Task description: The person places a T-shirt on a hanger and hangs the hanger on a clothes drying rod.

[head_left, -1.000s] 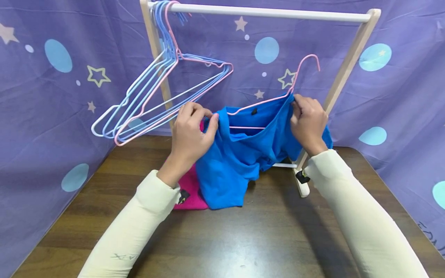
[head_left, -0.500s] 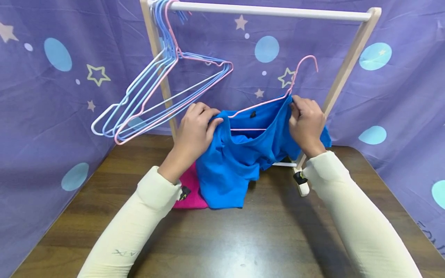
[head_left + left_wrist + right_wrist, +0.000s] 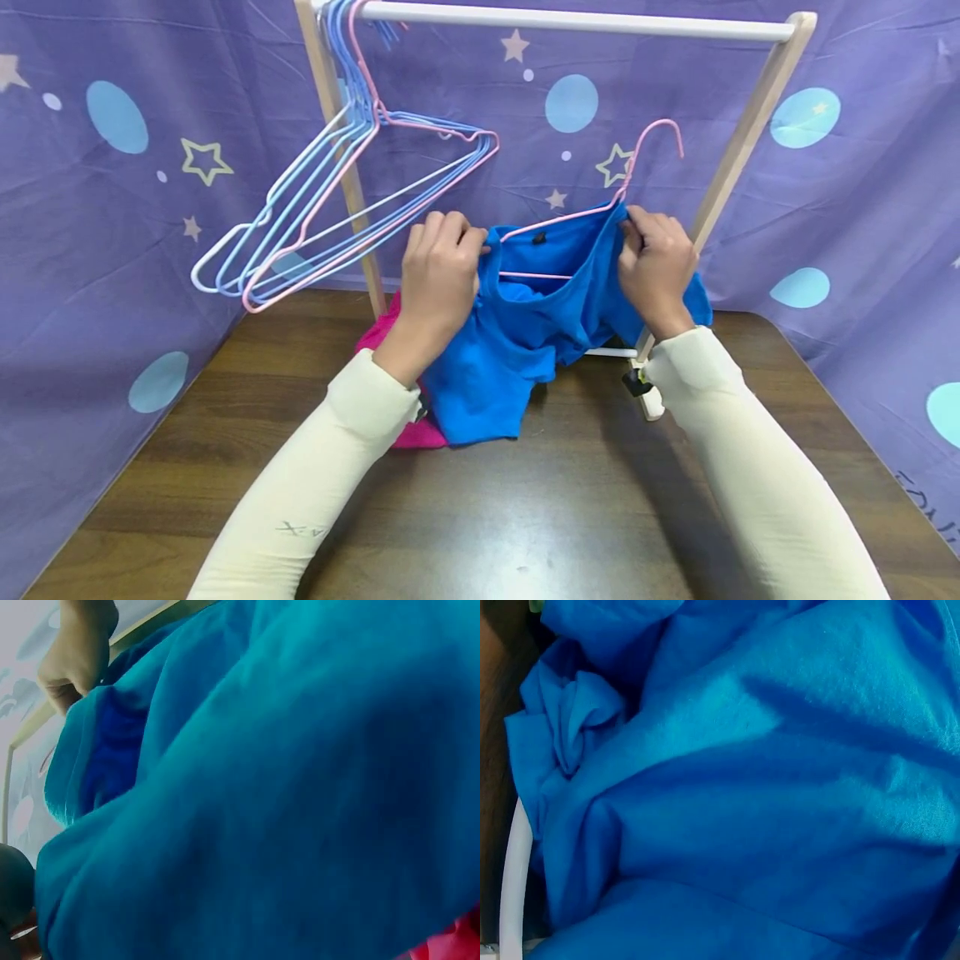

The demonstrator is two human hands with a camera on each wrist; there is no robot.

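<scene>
In the head view a blue T-shirt [image 3: 487,375] hangs above the table, its neckline stretched between my two hands. My left hand [image 3: 441,271] pinches the left side of the collar. With thumb and fingers, my right hand [image 3: 658,267] grips the right side of the collar, near the neck of a pink wire hanger [image 3: 630,171]. The hanger sits inside the shirt, its hook sticking out and one arm and the bottom bar showing through the neck opening. Blue cloth [image 3: 262,817] fills most of the left wrist view, and shirt folds [image 3: 765,802] cover the right wrist view.
Several blue, white and pink wire hangers [image 3: 322,196] hang at the left end of the rack's white rail [image 3: 585,21]. A magenta cloth [image 3: 423,435] lies behind the shirt on the brown table [image 3: 480,517]. The rack's right wooden post [image 3: 750,133] stands behind my right hand.
My left hand has moved right and re-gripped the collar, with its knuckles now turned upward. More of the magenta cloth shows behind it. The right hand keeps its hold.
</scene>
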